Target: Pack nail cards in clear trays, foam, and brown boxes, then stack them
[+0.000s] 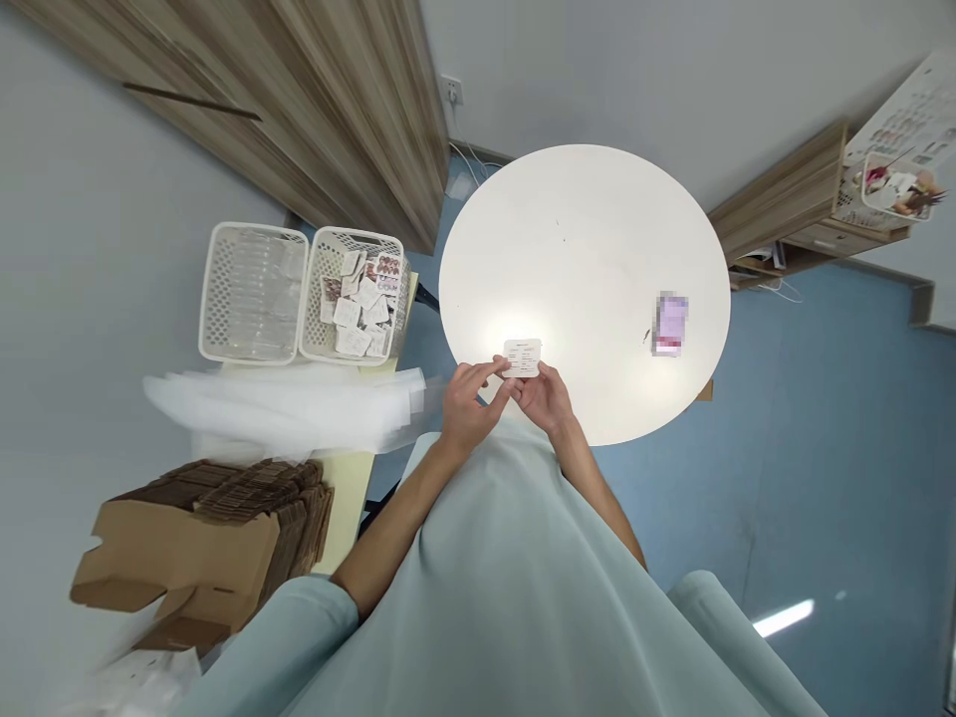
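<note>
A small white card with rounded corners and lines of print is held up near the front edge of the round white table. My right hand grips its lower right side between thumb and fingers. At the card's left edge, my left hand has its fingers stretched out, with the index fingertip touching the card and the thumb just below, apart from the index finger. The print is too small to read.
To the left, one white basket holds clear plastic pieces and another basket holds many cards. Below them lie white translucent sheets and flattened cardboard boxes. A blurred-out purple item rests on the table's right side.
</note>
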{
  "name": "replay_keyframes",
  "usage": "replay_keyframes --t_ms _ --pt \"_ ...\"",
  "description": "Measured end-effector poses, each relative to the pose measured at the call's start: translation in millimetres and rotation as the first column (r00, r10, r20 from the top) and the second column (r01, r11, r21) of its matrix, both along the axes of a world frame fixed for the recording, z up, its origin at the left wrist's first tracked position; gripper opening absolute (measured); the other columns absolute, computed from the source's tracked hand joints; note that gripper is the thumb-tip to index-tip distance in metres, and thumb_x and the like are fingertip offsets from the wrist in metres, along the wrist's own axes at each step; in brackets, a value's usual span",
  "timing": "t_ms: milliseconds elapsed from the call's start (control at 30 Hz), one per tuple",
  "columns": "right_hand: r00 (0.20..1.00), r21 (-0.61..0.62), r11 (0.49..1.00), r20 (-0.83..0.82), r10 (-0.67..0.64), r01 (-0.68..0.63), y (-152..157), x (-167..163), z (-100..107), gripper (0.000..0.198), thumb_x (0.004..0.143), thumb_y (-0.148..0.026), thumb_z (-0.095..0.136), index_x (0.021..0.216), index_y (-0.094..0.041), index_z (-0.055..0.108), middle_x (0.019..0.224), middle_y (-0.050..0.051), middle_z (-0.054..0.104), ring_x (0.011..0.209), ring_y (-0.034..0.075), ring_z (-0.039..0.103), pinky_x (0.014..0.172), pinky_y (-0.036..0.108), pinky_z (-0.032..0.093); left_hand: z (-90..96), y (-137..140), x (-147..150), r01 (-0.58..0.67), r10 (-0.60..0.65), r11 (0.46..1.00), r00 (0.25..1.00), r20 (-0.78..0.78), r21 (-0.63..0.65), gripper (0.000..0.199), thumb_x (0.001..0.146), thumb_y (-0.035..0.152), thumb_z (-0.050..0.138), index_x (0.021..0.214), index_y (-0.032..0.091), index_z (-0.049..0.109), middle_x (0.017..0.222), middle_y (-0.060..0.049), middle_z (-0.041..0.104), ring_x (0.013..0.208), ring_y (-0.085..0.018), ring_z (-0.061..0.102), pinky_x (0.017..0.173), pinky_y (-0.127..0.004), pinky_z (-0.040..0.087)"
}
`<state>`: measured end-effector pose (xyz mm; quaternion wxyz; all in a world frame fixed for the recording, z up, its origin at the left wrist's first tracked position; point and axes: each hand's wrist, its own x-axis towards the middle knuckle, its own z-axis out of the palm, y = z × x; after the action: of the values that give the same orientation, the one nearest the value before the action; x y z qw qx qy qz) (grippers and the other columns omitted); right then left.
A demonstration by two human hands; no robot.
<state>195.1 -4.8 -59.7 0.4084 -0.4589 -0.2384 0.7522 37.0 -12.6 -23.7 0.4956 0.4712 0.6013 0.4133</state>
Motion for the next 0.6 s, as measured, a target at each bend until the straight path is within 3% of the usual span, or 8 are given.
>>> replay_keyframes --t_ms 167,333,467,600 --pt "0.999 -0.028 0.999 -0.026 0.018 -0.019 -7 2 -9 0.065 0.089 -0.075 0.052 0.122 -0.022 0.070 0.130 0.014 0.075 0.118 0.031 0.070 0.092 0.043 0.062 -4.1 -4 7 0.042 -0.043 0.999 0.999 -0.021 -0.006 0.039 0.067 0.038 0.097 0.102 0.031 0.082 0.113 -0.008 0.080 0.110 -0.036 0.065 0.107 -0.053 0.045" --pt "0.998 -0.002 1.000 -0.064 0.024 -0.024 -10 4 -4 0.058 0.084 -0.068 0.070 0.122 -0.023 0.069 0.131 0.012 0.074 0.115 0.029 0.071 0.101 0.045 0.060 -3.8 -9 11 0.088 -0.080 0.994 0.989 -0.122 0.068 0.035 0.071 0.036 0.095 0.102 0.030 0.080 0.114 -0.011 0.076 0.125 -0.038 0.062 0.108 -0.052 0.046" --pt "0.996 0.002 0.998 -0.057 0.065 -0.065 -10 4 1 0.055 0.083 -0.067 0.076 0.117 -0.025 0.068 0.128 0.011 0.076 0.115 0.028 0.071 0.102 0.046 0.060 -1.1 -13 14 0.090 -0.077 0.992 0.985 -0.156 0.082 0.019 0.081 0.039 0.088 0.094 0.030 0.078 0.109 -0.010 0.077 0.116 -0.034 0.066 0.107 -0.049 0.048" --pt "0.990 0.061 0.996 0.131 0.055 -0.063 -10 3 6 0.049 0.083 -0.065 0.080 0.108 -0.026 0.065 0.130 0.011 0.074 0.121 0.027 0.070 0.104 0.047 0.059 -4.1 -15 14 -0.092 0.092 0.996 0.993 -0.080 0.003 0.016 0.085 0.042 0.083 0.091 0.027 0.079 0.096 -0.007 0.076 0.096 -0.026 0.070 0.094 -0.042 0.055"
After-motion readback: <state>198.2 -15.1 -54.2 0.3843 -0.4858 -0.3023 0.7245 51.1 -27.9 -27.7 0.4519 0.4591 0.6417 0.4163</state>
